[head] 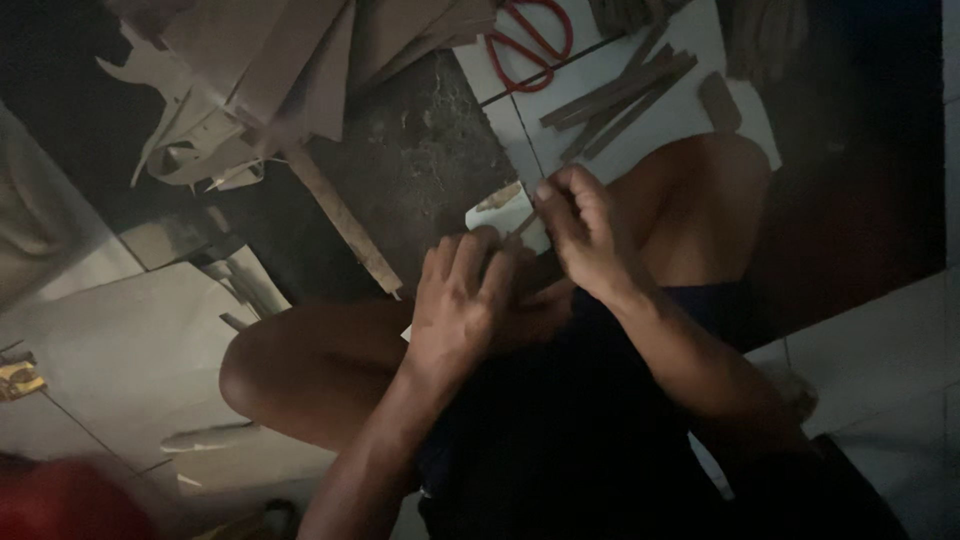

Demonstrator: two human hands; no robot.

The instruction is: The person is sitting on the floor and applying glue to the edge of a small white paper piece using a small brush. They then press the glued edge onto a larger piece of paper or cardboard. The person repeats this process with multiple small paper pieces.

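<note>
1. Head view, dim room, person seated on tiled floor w/ knees spread. Far left: red blurred object (60,500) at bottom corner, kind can't be told; small yellowish item (18,378) at the edge above it.
2. Left-centre: flat cardboard sheet (130,350) on the floor; above it a loose heap of cardboard offcuts (270,80), cut & folded; one long wooden slat (345,222) slants down from the heap toward the knee.
3. Centre: left hand (465,300), fingers curled down, pressing on a dark strip (540,270) held over the lap; closed around/on it, though the exact grip is hidden by the knuckles.
4. Just right of that: right hand (580,225), thumb & forefinger pinched narrow on the strip's upper end, near a pale scrap of paper or card (505,208) lying behind the hands. Both hands touch the same piece, close together.
5. Upper right: red-handled scissors (530,40) lying on white tile, untouched; beside them a bundle of cut dark strips (620,95), approx. parallel, plus one short separate strip (720,100).
6. Progress, as judged: several strips already cut & laid aside; one strip in hand being worked; plenty of uncut cardboard left at the heap, so prob. early-to-mid stage.
</note>
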